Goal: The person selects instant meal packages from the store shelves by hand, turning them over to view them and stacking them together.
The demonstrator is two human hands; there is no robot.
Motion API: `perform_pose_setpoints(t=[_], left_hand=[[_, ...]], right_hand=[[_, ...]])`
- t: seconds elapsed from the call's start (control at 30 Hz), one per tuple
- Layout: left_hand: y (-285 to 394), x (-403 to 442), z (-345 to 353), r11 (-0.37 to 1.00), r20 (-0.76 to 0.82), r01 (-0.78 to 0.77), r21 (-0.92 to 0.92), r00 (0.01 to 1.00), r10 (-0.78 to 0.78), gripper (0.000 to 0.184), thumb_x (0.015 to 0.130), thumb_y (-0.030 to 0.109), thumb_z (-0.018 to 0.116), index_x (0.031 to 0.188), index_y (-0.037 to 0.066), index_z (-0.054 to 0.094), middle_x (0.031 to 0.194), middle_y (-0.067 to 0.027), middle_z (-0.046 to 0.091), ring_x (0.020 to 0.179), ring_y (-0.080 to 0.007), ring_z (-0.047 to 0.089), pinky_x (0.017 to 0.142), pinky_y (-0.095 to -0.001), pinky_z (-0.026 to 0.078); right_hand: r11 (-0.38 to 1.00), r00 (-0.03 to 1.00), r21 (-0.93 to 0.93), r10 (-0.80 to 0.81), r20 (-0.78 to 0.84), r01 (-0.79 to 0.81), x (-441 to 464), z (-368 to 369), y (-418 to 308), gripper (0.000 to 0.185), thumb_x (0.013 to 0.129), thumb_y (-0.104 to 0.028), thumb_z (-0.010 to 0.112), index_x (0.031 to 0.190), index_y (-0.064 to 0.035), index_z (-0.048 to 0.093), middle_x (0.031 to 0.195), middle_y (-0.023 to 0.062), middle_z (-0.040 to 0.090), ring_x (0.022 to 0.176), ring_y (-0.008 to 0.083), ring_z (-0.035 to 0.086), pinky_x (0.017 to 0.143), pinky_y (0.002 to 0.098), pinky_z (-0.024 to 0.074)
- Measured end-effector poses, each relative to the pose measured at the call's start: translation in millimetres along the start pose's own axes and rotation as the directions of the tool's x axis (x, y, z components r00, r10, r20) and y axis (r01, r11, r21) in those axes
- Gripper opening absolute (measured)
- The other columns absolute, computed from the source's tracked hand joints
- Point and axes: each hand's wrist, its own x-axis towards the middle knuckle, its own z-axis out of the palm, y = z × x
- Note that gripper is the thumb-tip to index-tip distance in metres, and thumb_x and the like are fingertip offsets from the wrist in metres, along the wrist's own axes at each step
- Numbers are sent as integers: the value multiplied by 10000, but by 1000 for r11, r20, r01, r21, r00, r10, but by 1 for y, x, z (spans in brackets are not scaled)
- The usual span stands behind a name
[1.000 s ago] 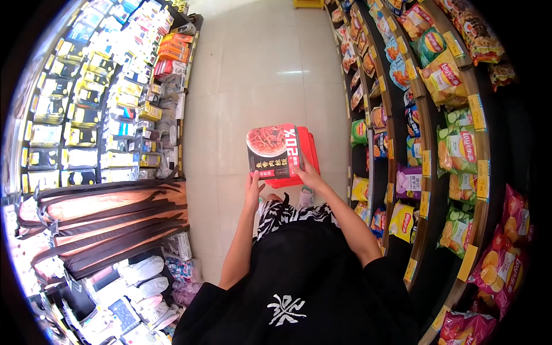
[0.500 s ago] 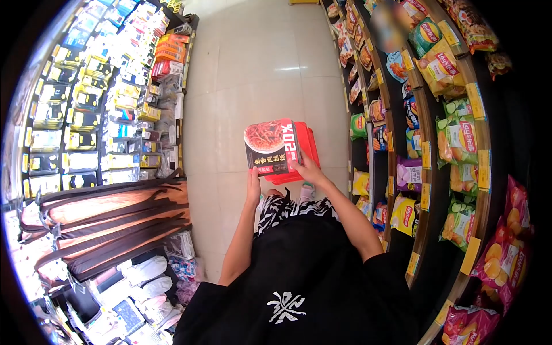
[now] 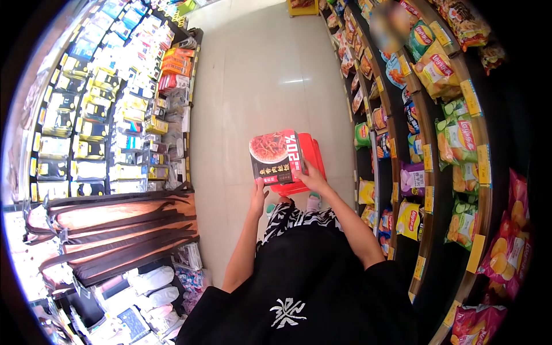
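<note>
Both hands hold a boxed rice meal (image 3: 276, 156) in front of my body, its printed face turned up toward me. The box is black and red, with a picture of a shredded-meat dish and Chinese lettering. My left hand (image 3: 259, 196) grips its lower left corner, the thumb at the front edge. My right hand (image 3: 312, 178) is closed on the lower right side, with its other fingers partly hidden. Behind and below the box shows a red plastic object (image 3: 314, 161); I cannot tell whether it touches the box.
Shelves of chip bags (image 3: 457, 138) line the right side of the aisle. To the left stand racks of small packaged goods (image 3: 92, 144) and a brown-black striped display panel (image 3: 121, 230). Tiled floor (image 3: 247, 69) runs ahead, with a yellow bin (image 3: 303, 8) at the far end.
The view has shifted slightly, so the box and hands sit a little lower and to the right in the picture. Both hands keep their hold on the box.
</note>
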Motion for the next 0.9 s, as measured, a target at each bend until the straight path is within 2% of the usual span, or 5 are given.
perform_pose_setpoints(t=[0.17, 0.33, 0.6, 0.7, 0.9], left_hand=[[0, 0, -2, 999, -11, -22, 36, 1000, 22, 569, 930, 511, 389, 1303, 83, 379, 1287, -55, 445, 1204, -196, 391, 974, -444, 342], [5, 4, -7, 994, -24, -110, 29, 994, 110, 703, 905, 365, 542, 1385, -28, 210, 1342, -172, 381, 1200, -211, 414, 977, -346, 361], [12, 13, -11, 913, -52, -353, 206, 928, 370, 770, 835, 230, 651, 1390, -25, 183, 1418, -225, 224, 1275, -315, 325, 974, -440, 384], [21, 13, -11, 792, -49, -423, 441, 870, 491, 787, 804, 231, 676, 1378, -29, 204, 1401, -241, 243, 1282, -349, 302, 1003, -448, 346], [48, 9, -8, 322, 311, -707, 630, 609, 730, 671, 772, 185, 665, 1318, -24, 335, 1369, -247, 310, 1279, -414, 273, 1058, -473, 220]], right_hand=[[1000, 999, -1, 7, -48, -7, -7, 2, 2, 683, 835, -403, 617, 1312, 25, 383, 1219, 176, 536, 1158, 247, 497, 974, 329, 376], [999, 996, -39, -3, -91, -1, -15, 0, 18, 690, 844, -385, 614, 1318, 50, 362, 1261, 197, 499, 1198, 258, 466, 995, 339, 361], [1000, 978, 2, 13, -208, -13, -43, 6, 15, 643, 857, -381, 598, 1304, 31, 388, 1269, 211, 487, 1201, 277, 462, 997, 359, 364], [999, 961, -30, 10, -275, -19, -58, 9, 1, 591, 864, -362, 597, 1263, 39, 428, 1237, 211, 510, 1181, 274, 481, 975, 351, 389], [996, 926, 60, 79, -370, -61, -80, 15, 45, 330, 892, -238, 570, 1079, 34, 584, 1093, 124, 615, 982, 184, 588, 874, 299, 457]])
